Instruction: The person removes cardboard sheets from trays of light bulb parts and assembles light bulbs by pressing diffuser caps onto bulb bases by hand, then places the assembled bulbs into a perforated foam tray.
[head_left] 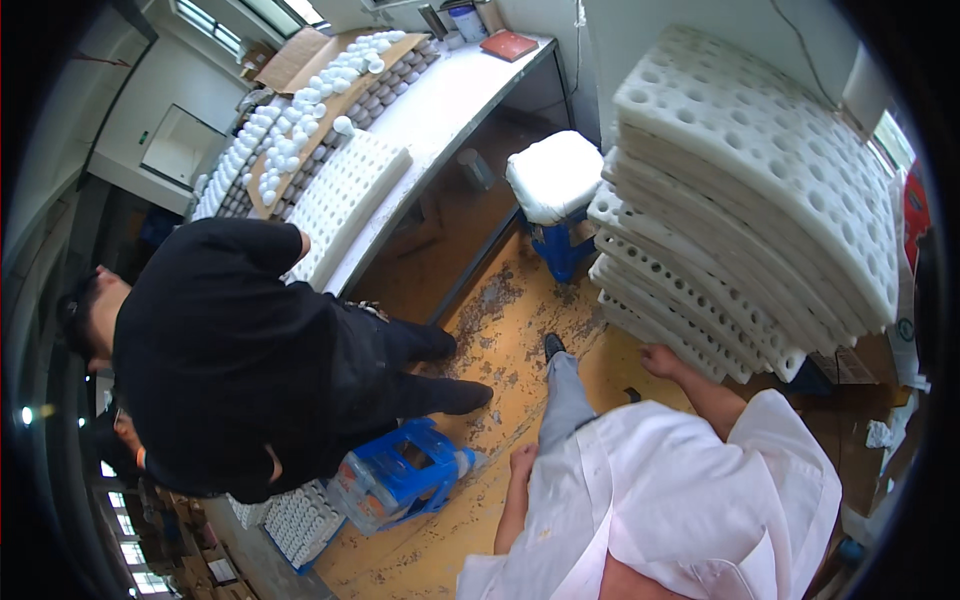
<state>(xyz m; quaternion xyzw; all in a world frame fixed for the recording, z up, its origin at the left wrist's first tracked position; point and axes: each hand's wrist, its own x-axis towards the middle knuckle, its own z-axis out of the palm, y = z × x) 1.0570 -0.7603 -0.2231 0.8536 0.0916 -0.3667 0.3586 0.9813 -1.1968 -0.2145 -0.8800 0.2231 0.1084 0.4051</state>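
Hanging beside a grey trouser leg [567,398] and the hem of a white shirt [680,480], the person's left hand [523,460] has its fingers curled inward; I cannot tell whether it is fully clenched or holds anything small. The right hand [659,361] reaches low toward the tall stack of perforated white panels [745,215], its fingers loosely bent just beside the lower layers. Whether it touches them cannot be told. The stack stands to the right, its thick panels piled flat, with round holes across the top panel.

Near the stack is 1 stool [561,180] with a white-covered seat and blue legs. On the left, 1 co-worker in black [230,340] leans toward a long white table [440,120], where 1 more perforated panel [350,190] lies. Behind that panel, many white rounded pieces [290,140] sit in rows and loosely on a brown cardboard sheet [400,48]. A reddish flat box [509,45] rests near the table's far end. A blue plastic stool [425,447] stands behind the co-worker, on the worn yellow floor [500,345], near a tray of white pieces [302,522].
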